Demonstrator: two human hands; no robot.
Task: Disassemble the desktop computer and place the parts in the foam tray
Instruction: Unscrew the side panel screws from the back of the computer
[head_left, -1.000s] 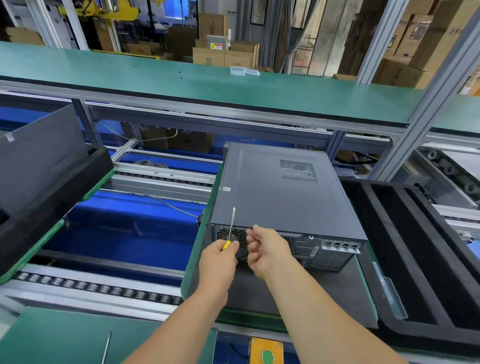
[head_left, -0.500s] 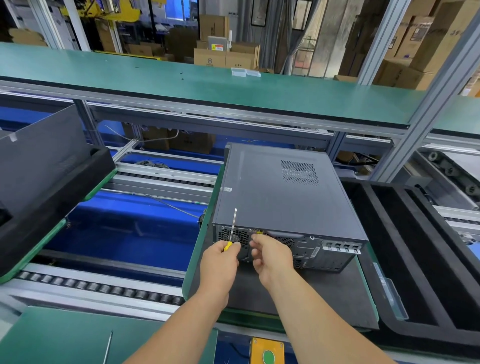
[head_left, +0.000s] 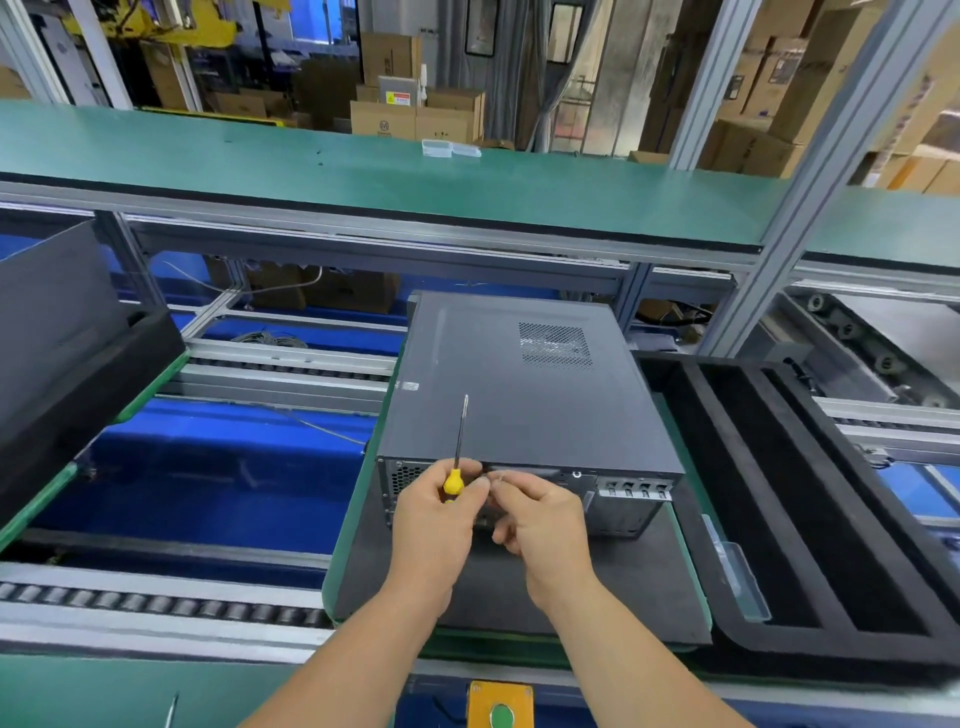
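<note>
1. The desktop computer (head_left: 524, 395) is lying flat on its side on a dark mat (head_left: 613, 582), rear panel facing the person. Long axis is running away from the person, toward the green shelf (head_left: 363, 171).
2. The left hand (head_left: 434, 525) is gripping a yellow-handled screwdriver (head_left: 456, 462), fingers wrapped round the handle. The shaft is pointing up and away, tip hovering over the top panel, not engaged with any screw.
3. The right hand (head_left: 540, 519) is working at the top edge of the rear panel, thumb and forefinger pinching something small there. It looks like a thumbscrew, but it's too small to confirm.
4. Key relation: the pinch point is sitting directly ahead of both hands, at the near edge of the case. The right hand is already on it; the left is just beside it, touching or nearly so.
5. Judgement: the cover is looking fully seated, so the task is at an early stage. The panel will probably be sliding along the long axis once the rear fasteners are out.
6. The foam tray (head_left: 810, 519) is waiting just to the right of the case, slots running parallel to the case's long axis. The right hand is the nearer one for drop-offs.
</note>
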